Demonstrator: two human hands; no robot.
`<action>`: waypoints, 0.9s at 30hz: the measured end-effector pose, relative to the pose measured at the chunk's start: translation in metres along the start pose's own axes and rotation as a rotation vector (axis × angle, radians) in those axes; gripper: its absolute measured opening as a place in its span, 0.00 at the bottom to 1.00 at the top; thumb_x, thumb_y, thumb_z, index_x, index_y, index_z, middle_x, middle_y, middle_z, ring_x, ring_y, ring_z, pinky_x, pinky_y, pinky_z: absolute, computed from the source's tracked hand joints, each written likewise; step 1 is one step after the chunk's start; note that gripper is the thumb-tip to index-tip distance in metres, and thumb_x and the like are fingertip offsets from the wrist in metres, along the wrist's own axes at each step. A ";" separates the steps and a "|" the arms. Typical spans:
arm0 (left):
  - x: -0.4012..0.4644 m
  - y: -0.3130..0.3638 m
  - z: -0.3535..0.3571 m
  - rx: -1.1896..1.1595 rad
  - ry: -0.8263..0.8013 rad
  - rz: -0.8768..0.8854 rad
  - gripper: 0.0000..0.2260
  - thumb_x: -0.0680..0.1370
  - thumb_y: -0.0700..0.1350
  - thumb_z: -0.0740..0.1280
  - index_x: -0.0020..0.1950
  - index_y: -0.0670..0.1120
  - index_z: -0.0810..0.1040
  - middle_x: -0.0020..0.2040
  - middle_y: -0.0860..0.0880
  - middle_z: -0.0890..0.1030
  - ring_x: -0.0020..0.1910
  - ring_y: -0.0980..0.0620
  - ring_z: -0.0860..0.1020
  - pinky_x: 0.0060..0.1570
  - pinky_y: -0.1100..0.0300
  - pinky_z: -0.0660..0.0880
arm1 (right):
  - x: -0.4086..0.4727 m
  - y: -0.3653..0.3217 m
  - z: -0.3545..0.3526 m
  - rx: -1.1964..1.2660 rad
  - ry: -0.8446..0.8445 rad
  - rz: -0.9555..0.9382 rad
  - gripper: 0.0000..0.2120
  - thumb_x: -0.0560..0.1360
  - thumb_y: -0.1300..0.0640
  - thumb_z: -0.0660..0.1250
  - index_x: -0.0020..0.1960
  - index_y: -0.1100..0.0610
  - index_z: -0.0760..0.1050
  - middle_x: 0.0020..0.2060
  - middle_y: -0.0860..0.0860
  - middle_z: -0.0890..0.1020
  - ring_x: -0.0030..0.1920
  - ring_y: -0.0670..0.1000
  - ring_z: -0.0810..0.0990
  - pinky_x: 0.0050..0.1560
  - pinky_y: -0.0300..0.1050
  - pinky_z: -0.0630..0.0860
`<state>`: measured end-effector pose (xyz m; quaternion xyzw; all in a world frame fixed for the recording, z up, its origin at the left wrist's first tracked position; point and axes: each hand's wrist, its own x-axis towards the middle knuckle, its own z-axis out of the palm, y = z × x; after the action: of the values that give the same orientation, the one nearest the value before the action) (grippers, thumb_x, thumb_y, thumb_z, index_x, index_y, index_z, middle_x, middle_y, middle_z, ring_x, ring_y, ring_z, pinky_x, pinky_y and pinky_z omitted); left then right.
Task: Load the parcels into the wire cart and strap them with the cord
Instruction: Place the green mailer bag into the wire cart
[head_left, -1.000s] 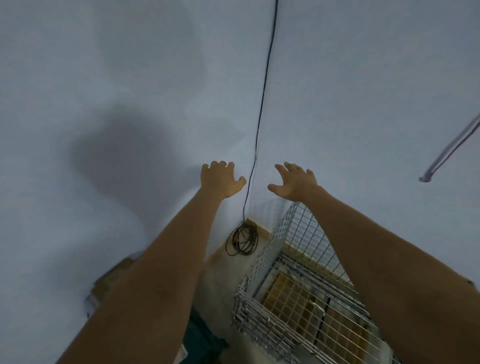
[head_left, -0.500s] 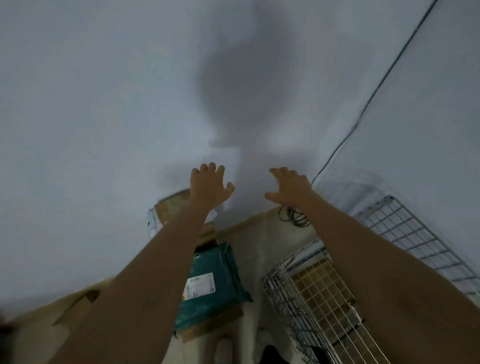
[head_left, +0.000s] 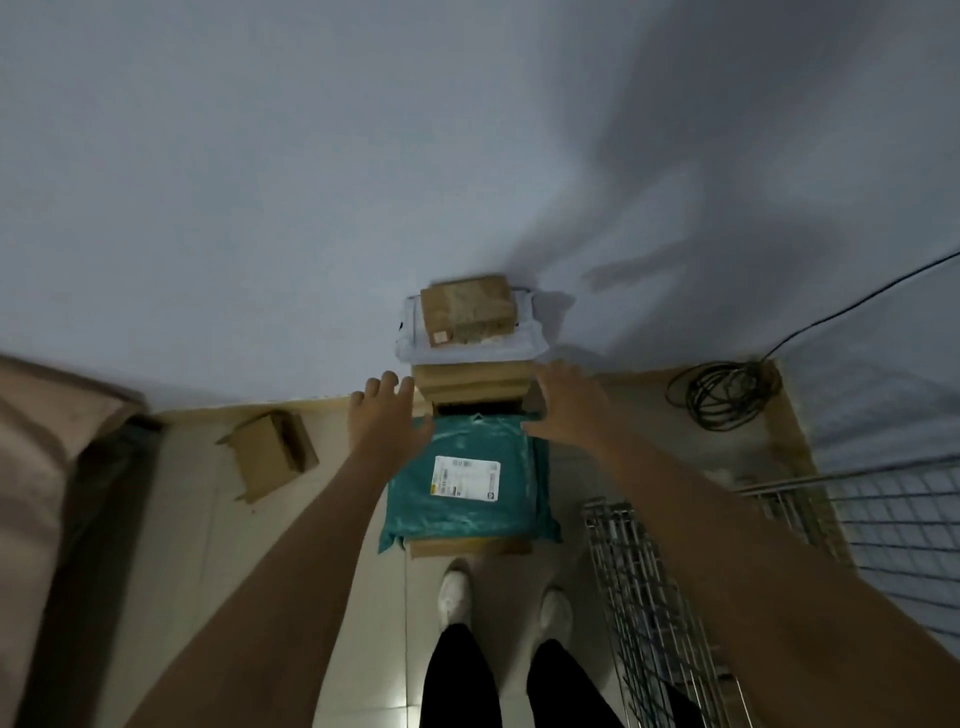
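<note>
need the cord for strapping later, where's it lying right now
In the head view the coiled black cord lies on the floor in the far right corner by the wall, right of the parcel stack and beyond the wire cart.

A big pale blue-grey wall (head_left: 260, 182) is filling the top of the view, and dark shadows (head_left: 727, 208) are lying across its right side. Shiny light tiles are covering the floor (head_left: 197, 545), with a tan strip running along the wall's bottom. Something beige and soft-looking (head_left: 31, 467) is sitting at the far left
</note>
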<state>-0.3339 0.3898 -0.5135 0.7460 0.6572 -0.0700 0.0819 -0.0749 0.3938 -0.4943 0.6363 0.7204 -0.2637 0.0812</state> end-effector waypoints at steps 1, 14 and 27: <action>-0.004 -0.004 0.018 0.003 -0.044 -0.012 0.25 0.73 0.58 0.63 0.65 0.45 0.72 0.62 0.44 0.74 0.59 0.42 0.72 0.55 0.49 0.69 | 0.005 0.000 0.020 0.013 -0.038 0.004 0.43 0.69 0.40 0.72 0.75 0.56 0.57 0.69 0.58 0.66 0.67 0.61 0.68 0.62 0.57 0.72; 0.001 -0.065 0.224 0.159 -0.383 0.019 0.42 0.69 0.70 0.63 0.77 0.56 0.50 0.74 0.40 0.55 0.66 0.37 0.66 0.60 0.42 0.69 | 0.077 0.035 0.221 -0.033 -0.185 0.158 0.52 0.66 0.36 0.73 0.78 0.43 0.44 0.77 0.64 0.45 0.74 0.67 0.56 0.69 0.60 0.63; 0.024 -0.061 0.273 -0.479 -0.420 -0.129 0.52 0.65 0.61 0.77 0.77 0.57 0.45 0.77 0.44 0.43 0.63 0.36 0.74 0.63 0.45 0.73 | 0.099 0.051 0.281 0.422 -0.094 0.178 0.56 0.59 0.39 0.80 0.74 0.31 0.45 0.76 0.58 0.48 0.72 0.63 0.65 0.69 0.59 0.69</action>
<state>-0.3903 0.3625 -0.7868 0.6316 0.6696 -0.0705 0.3843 -0.1052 0.3469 -0.7907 0.6872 0.5857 -0.4297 0.0027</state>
